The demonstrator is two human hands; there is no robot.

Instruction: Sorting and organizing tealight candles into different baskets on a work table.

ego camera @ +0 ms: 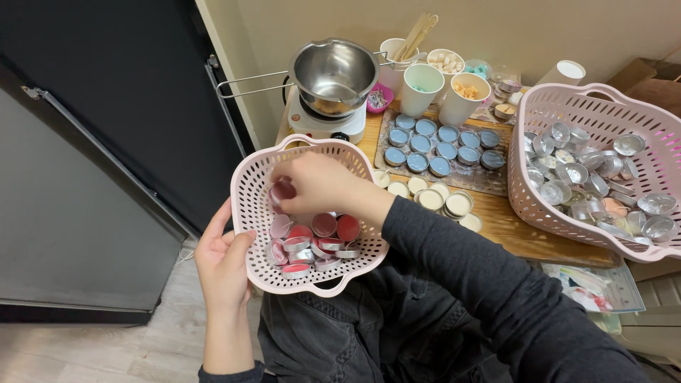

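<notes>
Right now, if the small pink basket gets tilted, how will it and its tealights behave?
The small pink basket looks like thin perforated plastic: probably light, slightly flexible. Left hand holds only one rim, so it may tip. The loose red tealights would likely slide downhill.

A shiny steel melting pot (335, 73) with a long wire handle sits on a small white hot plate (328, 122) at the back of the wooden counter (505, 225). Beside it stand two white paper cups (421, 89), one holding orange bits (466, 91), and a cup of wooden sticks (413, 37). In front, blue-filled tealights (441, 144) lie in rows on a mat, with cream-coloured tealights (433, 196) nearer the edge. To the right, a large pink perforated plastic basket (550, 106) holds many empty silver tealight tins (594, 177).
</notes>
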